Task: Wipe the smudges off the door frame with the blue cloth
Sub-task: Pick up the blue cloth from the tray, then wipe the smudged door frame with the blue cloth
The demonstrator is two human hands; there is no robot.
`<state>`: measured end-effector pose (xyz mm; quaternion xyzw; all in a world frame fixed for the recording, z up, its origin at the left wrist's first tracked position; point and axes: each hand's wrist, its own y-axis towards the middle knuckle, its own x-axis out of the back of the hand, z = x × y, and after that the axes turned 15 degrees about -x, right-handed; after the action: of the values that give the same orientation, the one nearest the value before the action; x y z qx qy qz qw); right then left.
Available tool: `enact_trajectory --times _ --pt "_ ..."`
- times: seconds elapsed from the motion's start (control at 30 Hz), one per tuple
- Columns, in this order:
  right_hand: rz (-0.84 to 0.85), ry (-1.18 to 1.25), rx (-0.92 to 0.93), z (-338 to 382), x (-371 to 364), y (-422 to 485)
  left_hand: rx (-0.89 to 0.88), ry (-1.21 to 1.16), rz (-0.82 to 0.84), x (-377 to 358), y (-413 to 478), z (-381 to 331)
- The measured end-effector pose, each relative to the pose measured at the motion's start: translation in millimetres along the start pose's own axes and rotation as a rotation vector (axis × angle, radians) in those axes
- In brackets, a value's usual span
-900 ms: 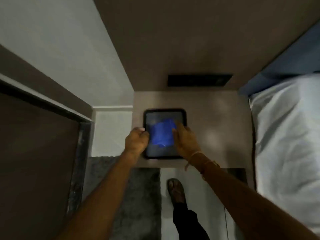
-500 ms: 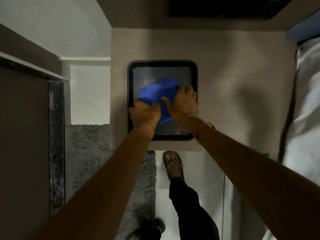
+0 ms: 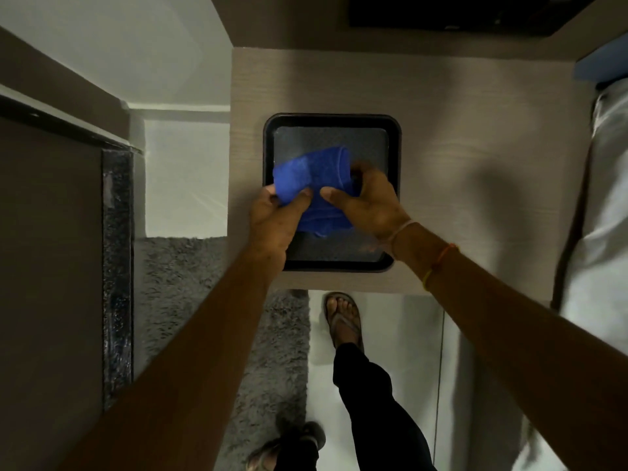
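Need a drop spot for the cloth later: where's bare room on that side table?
Bare tabletop lies between the black tray and the bed, and behind the tray. Crowded: tray centre, where both hands grip the blue cloth.

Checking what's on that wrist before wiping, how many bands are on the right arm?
3. A pale band sits right at the wrist of the right hand, an orange band lies further up the forearm, and a yellow band below that. Others could hide underneath.
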<state>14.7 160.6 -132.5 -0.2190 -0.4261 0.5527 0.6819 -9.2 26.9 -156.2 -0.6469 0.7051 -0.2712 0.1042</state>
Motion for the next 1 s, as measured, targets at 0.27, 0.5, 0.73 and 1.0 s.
enact_trajectory --times 0.27,0.5,0.73,1.0 --pt "0.429 0.139 0.160 61 -2 -85 -0.080 -0.329 0.289 105 -62 -70" --pt "0.305 -0.297 0.602 144 -74 -223 -0.312 -0.129 -0.159 232 -170 -160" --pt "0.172 -0.475 1.412 202 -163 -424 -0.538 -0.061 -0.538 362 -337 -238" --pt "0.430 -0.006 1.804 268 -271 -685 -0.957 0.430 -1.047 520 -596 -291"
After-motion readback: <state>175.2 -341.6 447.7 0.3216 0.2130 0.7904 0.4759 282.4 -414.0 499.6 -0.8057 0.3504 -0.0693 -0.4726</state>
